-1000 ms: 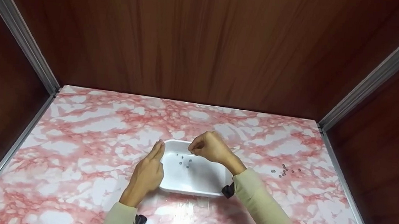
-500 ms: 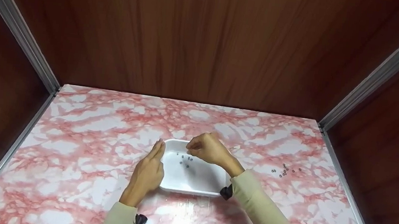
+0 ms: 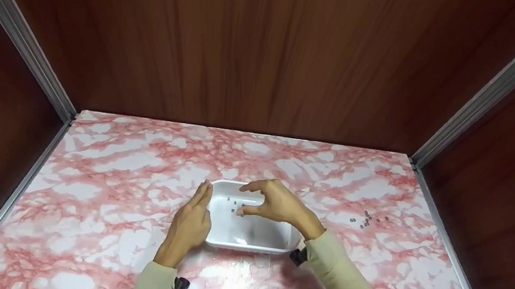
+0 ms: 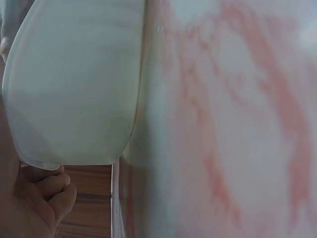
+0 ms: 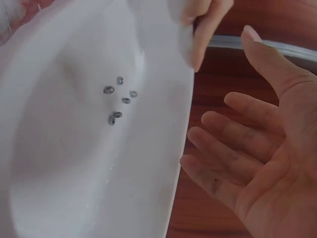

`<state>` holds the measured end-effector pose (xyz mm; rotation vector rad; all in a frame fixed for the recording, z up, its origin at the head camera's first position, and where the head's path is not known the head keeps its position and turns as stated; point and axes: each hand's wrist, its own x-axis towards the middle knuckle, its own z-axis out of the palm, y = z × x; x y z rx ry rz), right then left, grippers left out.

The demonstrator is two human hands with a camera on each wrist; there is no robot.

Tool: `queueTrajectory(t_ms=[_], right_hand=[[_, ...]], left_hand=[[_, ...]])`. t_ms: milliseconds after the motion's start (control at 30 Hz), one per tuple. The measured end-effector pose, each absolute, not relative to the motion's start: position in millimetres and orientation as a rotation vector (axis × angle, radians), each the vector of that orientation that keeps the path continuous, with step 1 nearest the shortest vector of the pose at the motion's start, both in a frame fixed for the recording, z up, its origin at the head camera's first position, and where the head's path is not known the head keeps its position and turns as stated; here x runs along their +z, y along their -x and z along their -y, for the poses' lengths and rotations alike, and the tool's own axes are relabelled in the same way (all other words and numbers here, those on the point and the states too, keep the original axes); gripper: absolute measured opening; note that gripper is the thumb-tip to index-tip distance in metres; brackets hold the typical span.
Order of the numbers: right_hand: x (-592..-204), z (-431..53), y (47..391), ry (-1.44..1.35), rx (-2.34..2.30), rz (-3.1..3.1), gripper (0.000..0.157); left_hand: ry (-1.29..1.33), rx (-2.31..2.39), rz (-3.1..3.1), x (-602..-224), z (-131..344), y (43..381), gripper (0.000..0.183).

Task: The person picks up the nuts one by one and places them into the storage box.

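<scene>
A white rectangular tray (image 3: 245,248) stands on the table, with several small metal nuts (image 5: 118,114) lying on its floor. My left hand (image 3: 191,219) rests along the tray's left end, its fingers straight against the wall. In the left wrist view the tray's outer side (image 4: 74,89) fills much of the picture, the fingers (image 4: 54,191) by its far corner. Over the tray my right hand (image 3: 279,205) holds nothing; its thumb and fingers are spread apart. The right wrist view shows the palm (image 5: 277,168) bare.
To the right on the pink-and-white marbled table (image 3: 111,195) lies a loose group of several more small nuts (image 3: 367,220). Dark wood panels (image 3: 257,57) wall the table at the back and both sides.
The right thumb and fingers, pinched together over the tray before, have spread apart. That hand has moved slightly toward the near right. The left hand and tray keep their place.
</scene>
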<state>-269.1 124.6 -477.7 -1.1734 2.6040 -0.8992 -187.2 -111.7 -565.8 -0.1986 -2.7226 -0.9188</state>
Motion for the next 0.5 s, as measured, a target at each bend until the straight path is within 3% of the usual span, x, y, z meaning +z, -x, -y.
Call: queueTrajectory(t_ms=[167, 500], right_hand=[[-475, -140, 264, 1.162, -0.869, -2.695, 0.060], [-474, -183, 258, 0.993, -1.004, -2.787, 0.037]], left_hand=[[0.192, -0.928, 2.729, -566, 112, 186, 0.055], [0.212, -0.941, 2.715, -566, 113, 186, 0.054]])
